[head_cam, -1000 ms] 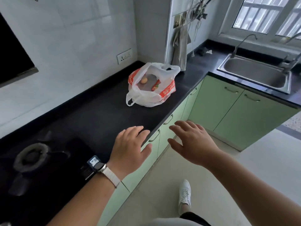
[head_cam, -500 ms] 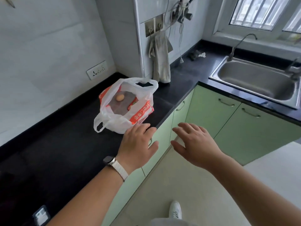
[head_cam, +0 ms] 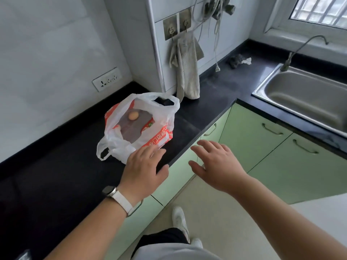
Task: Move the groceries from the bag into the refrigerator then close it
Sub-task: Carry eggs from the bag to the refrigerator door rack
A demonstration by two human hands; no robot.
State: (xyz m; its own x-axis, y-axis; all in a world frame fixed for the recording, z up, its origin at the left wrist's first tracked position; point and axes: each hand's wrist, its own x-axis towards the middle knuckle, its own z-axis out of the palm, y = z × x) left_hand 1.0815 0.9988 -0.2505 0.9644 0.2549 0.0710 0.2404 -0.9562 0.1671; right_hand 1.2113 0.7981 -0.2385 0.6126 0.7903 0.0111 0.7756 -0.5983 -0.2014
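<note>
A white and orange plastic bag (head_cam: 159, 136) sits open on the black counter (head_cam: 56, 175). Inside it I see a brown egg (head_cam: 133, 115) lying on a dark flat package, with a bit of red and green packaging at the right. My left hand (head_cam: 144, 169), with a white-strapped watch on the wrist, hovers open with its fingertips at the bag's near edge. My right hand (head_cam: 216, 162) is open, fingers spread, over the counter's front edge to the right of the bag. No refrigerator is in view.
Green cabinet doors (head_cam: 259, 145) run under the counter. A steel sink (head_cam: 304, 96) with a tap is at the right. A grey towel (head_cam: 185, 72) hangs on the wall behind the bag, and a wall socket (head_cam: 107, 81) is at the left.
I have stepped closer to the bag; it now lies just in front of my left hand. Both hands stay open and have advanced toward it.
</note>
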